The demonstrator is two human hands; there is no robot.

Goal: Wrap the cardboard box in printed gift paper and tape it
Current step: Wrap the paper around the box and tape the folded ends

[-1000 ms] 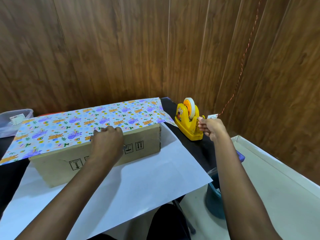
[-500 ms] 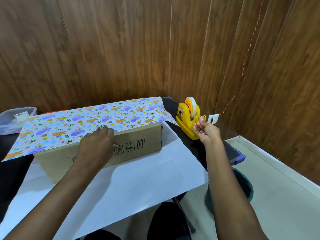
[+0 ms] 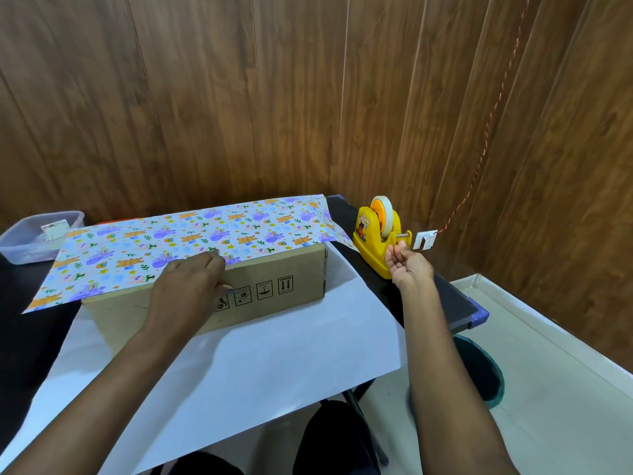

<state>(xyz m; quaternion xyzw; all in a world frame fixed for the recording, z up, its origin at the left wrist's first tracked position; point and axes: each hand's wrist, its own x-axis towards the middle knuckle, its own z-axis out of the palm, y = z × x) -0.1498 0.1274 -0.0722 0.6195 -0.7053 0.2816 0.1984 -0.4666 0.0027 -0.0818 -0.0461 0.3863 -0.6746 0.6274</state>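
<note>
A brown cardboard box (image 3: 274, 289) lies on the white underside of the gift paper (image 3: 274, 354). The printed far flap (image 3: 191, 234) is folded over the box top. My left hand (image 3: 186, 293) presses that flap's edge down at the box's front top edge, fingers curled over it. To the right stands a yellow tape dispenser (image 3: 371, 234) with a white tape roll (image 3: 385, 214). My right hand (image 3: 407, 265) is palm up just below its cutter, thumb and fingertips pinched together there. The tape strip itself is too thin to make out.
The black table (image 3: 20, 337) ends just right of the dispenser. A clear plastic container (image 3: 20, 241) sits at the far left. A white switch (image 3: 424, 240) on a red twisted wire hangs by the dispenser. A teal bin (image 3: 486, 371) stands on the floor below. Wood panelling closes the back.
My right hand has turned palm up and drawn a little back from the dispenser's cutter. My left hand stays pressed on the paper edge on the box.
</note>
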